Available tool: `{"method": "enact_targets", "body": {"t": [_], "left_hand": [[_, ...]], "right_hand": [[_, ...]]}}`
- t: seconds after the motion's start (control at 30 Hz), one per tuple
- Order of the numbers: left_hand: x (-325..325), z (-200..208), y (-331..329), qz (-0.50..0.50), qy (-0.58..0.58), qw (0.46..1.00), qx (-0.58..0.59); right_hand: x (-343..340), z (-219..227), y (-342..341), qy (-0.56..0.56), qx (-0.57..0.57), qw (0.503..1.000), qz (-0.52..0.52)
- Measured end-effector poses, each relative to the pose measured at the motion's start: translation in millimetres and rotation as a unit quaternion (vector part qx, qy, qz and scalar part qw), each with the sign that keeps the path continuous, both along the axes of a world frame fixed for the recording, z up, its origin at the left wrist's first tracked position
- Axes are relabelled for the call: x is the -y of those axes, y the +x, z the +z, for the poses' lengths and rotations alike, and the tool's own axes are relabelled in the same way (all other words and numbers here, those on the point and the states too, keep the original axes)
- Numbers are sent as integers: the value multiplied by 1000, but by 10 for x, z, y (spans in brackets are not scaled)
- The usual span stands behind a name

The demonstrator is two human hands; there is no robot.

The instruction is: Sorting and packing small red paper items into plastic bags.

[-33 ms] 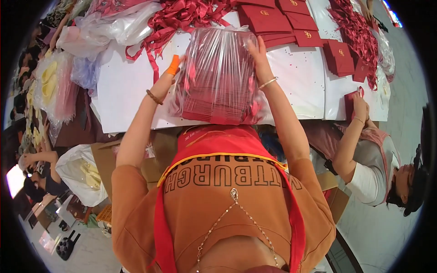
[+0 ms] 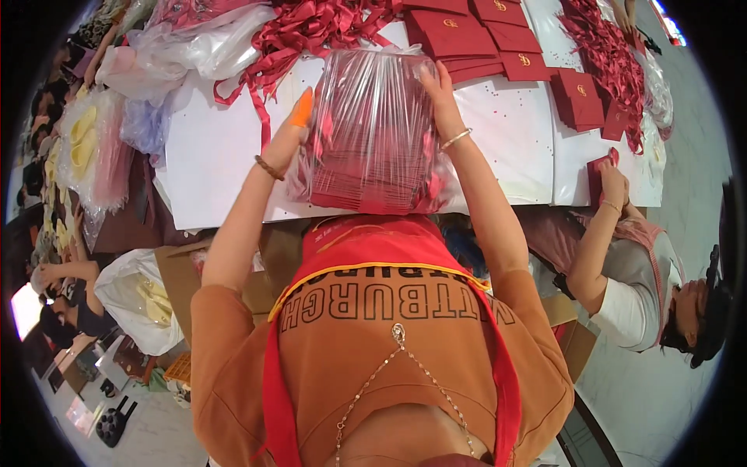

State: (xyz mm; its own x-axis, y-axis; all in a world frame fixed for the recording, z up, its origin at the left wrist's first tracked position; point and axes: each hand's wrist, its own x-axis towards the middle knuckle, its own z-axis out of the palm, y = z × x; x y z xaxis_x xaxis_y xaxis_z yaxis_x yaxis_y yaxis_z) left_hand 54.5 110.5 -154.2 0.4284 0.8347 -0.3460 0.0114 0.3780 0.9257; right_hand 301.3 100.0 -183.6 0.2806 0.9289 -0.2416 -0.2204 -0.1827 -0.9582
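Note:
Between my two hands, a clear plastic bag point(image 2: 373, 117) packed with stacked flat dark red pieces rests at the table's near edge. Red ribbon ends show through its sides, and the crinkled film shines. My left hand point(image 2: 292, 134), with an orange cover on a finger, grips the bag's left side; its fingertips are partly hidden. My right hand point(image 2: 443, 101) holds the upper right side, thumb on the film and fingers along the edge. The bag sits right up against my red apron point(image 2: 381, 241).
Stacks of dark red pieces with gold emblems point(image 2: 451, 35) lie at the back right. Heaps of red ribbon point(image 2: 311, 35) and loose plastic bags point(image 2: 187, 47) line the far side. At the right, a co-worker's hands point(image 2: 613, 183) hold a red piece. Cardboard boxes point(image 2: 175, 276) stand below the table.
My left hand has turned a little and moved slightly toward me, so its orange finger cover points more upward. The bag has barely shifted.

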Motion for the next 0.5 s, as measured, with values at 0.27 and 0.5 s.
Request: {"method": "enact_targets", "body": {"t": [0.27,0.5], "left_hand": [[150,-64,234,-39,249,954,-159],[96,-279,167,-19,285,945,-159]], "right_hand": [[-77,-133,4,38,49,998,-2],[-112,-29,0,2,67,995,74]]}}
